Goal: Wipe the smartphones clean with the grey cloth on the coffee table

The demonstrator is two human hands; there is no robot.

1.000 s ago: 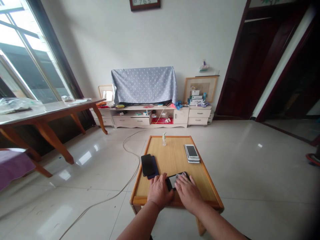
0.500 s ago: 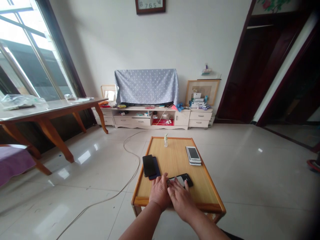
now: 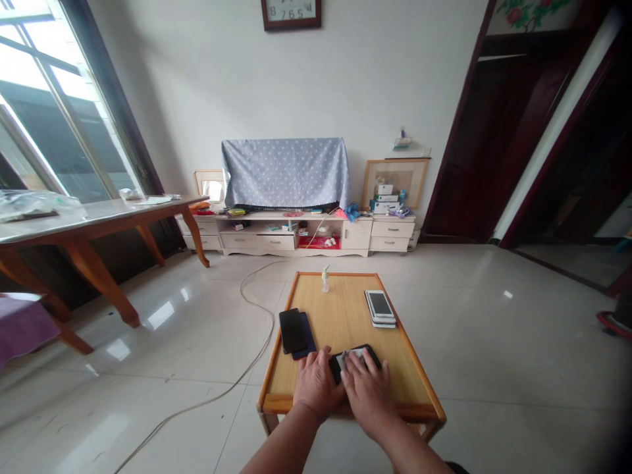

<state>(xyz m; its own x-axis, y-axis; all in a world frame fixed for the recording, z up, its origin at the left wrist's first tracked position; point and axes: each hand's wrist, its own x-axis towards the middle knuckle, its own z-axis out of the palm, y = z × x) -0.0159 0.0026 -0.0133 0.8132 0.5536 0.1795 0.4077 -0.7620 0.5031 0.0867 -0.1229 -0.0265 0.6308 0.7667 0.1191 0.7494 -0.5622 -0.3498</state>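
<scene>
A black smartphone (image 3: 336,367) lies near the front of the small wooden table (image 3: 340,303). My left hand (image 3: 316,385) grips its left end, thumb along the near side. Across its face rests my right hand (image 3: 368,388), fingers stretched out and spread. Beneath those fingertips shows a pale grey-white patch; I cannot tell whether it is a cloth or a reflection. Left of my hands, another black phone (image 3: 293,331) lies partly over a dark blue phone (image 3: 310,339). A stack of white phones (image 3: 380,305) sits by the right edge.
A small clear spray bottle (image 3: 325,280) stands at the table's far end. A pale cable (image 3: 237,376) runs along the floor to the left. A larger table (image 3: 133,209) stands left, and a low white TV cabinet (image 3: 276,245) lines the wall.
My right hand has slid rightward over the phone and lies flatter, uncovering more of its left part. My left hand stays at the left end. The view has shifted slightly.
</scene>
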